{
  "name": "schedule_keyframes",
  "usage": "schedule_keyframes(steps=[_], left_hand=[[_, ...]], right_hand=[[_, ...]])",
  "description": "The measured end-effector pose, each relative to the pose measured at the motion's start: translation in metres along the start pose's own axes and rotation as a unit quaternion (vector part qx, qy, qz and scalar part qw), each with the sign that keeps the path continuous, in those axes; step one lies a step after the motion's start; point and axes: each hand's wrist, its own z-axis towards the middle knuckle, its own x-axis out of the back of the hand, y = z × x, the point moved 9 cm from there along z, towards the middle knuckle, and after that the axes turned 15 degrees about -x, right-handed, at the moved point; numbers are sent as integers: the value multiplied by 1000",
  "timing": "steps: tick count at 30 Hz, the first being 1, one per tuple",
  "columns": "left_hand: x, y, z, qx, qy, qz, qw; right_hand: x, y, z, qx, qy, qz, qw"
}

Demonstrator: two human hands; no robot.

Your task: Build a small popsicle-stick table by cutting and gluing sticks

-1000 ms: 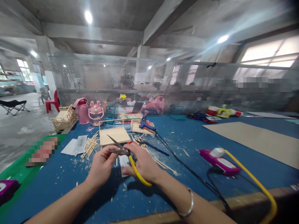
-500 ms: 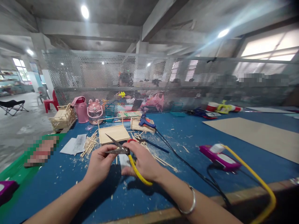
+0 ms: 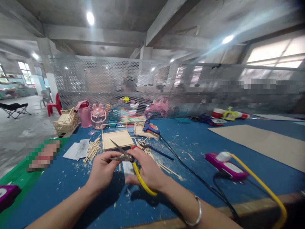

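Note:
Scissors (image 3: pixel 126 157) with yellow and red handles are in my right hand (image 3: pixel 149 170), their blades apart and pointing left. The fingers of my left hand (image 3: pixel 103 168) are pinched together at the lower blade; what they hold, if anything, is too small to tell. Below the scissors a white paper piece (image 3: pixel 128 170) shows beside my right thumb. Just beyond my hands stands a wooden tray with a raised frame (image 3: pixel 118 139). Thin wooden sticks (image 3: pixel 93 149) lie left of it, and more are scattered to its right.
A blue glue gun (image 3: pixel 151 128) rests on a small wooden frame, its black cable crossing the blue table (image 3: pixel 190 197). Dark-handled pliers (image 3: pixel 159 152) lie nearby. Right are a purple power strip (image 3: pixel 226 167) and brown board (image 3: pixel 259 143). Pink bottles (image 3: pixel 98 117) stand at the back left.
The whole view has shifted slightly, so things appear a little lower and to the right. Both hands keep nearly the same pose around the scissors.

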Motion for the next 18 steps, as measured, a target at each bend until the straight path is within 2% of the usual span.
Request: schedule_keyframes(steps=[5, 10, 15, 18], left_hand=[[-1, -1, -1, -4, -4, -9, 1000], [1, 2, -1, -29, -5, 35, 999], [-3, 3, -1, -26, -4, -26, 999], [-2, 1, -1, -18, -4, -20, 1000]], right_hand=[[-1, 0, 0, -3, -9, 6, 1000], [1, -2, -2, -2, 18, -26, 999], [-1, 0, -2, -13, 21, -20, 1000], [0, 1, -1, -18, 24, -22, 999]])
